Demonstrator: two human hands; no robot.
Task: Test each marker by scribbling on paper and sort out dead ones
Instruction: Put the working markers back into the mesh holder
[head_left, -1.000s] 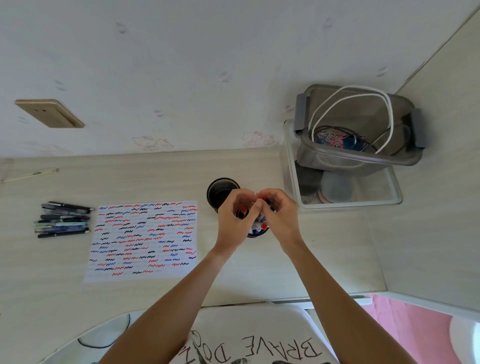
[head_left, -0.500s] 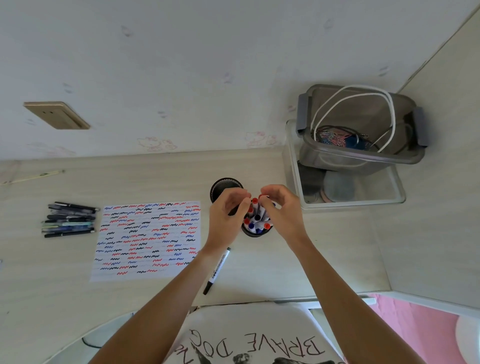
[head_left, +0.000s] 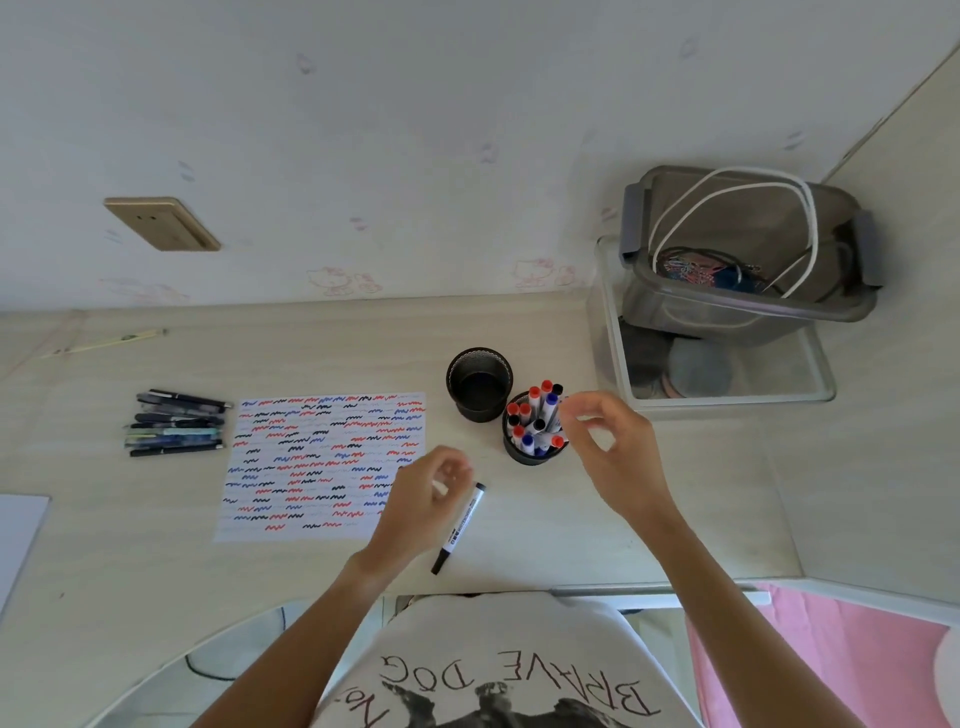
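Observation:
A black mesh cup (head_left: 525, 457) holds several capped red, blue and black markers (head_left: 537, 415). An empty black mesh cup (head_left: 479, 384) stands touching it at the back left. The test paper (head_left: 322, 467), covered in red, blue and black squiggles, lies to the left. One black marker (head_left: 461, 526) lies capped on the desk in front of the cups. My left hand (head_left: 423, 504) hovers just left of that marker, its fingers loosely curled, holding nothing. My right hand (head_left: 610, 452) is right of the full cup, fingers loosely curled and blurred, and nothing shows in it.
A pile of dark pens (head_left: 176, 423) lies left of the paper. A clear tray (head_left: 727, 402) at the back right carries a grey bin (head_left: 748, 306) with white cable. A white sheet (head_left: 21, 535) pokes in at the left edge. The desk's front edge is near my body.
Both hands have left the top of the marker cup. My left hand dropped toward the black marker, which appeared on the desk half a second ago; my right hand drew back to the right.

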